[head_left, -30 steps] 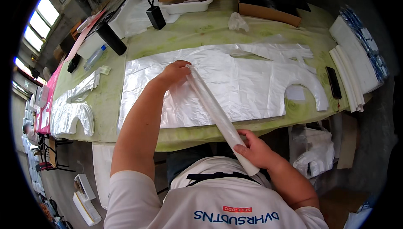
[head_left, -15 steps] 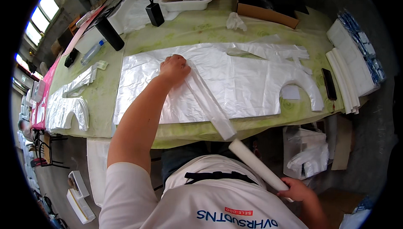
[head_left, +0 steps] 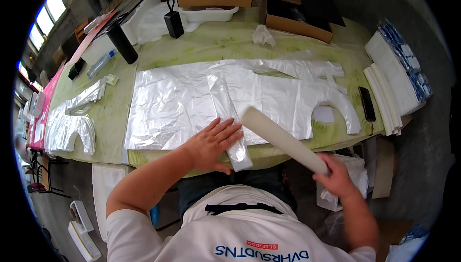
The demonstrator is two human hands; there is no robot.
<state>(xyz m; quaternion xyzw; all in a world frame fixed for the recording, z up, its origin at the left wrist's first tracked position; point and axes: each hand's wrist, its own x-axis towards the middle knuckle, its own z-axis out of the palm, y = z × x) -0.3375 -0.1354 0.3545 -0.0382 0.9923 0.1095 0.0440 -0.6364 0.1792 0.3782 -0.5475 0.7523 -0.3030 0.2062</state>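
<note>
One left hand (head_left: 211,146), palm down, fingers extended and slightly spread, grasping nothing, rested on a flattened strip of clear film (head_left: 222,97), which lay across a large plastic sheet (head_left: 168,98) and reached the near edge of the green-covered table (head_left: 192,48). One right hand (head_left: 333,174) was closed around the near end of a pale tube (head_left: 283,139), its far end just beside the left fingertips; one black phone (head_left: 367,103) lay to the sheet's right.

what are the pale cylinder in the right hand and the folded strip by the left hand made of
Pale cylinder: matte and stiffly straight, perhaps cardboard or plastic. Folded strip: likely thin plastic film, glossy with bright creases.
</note>
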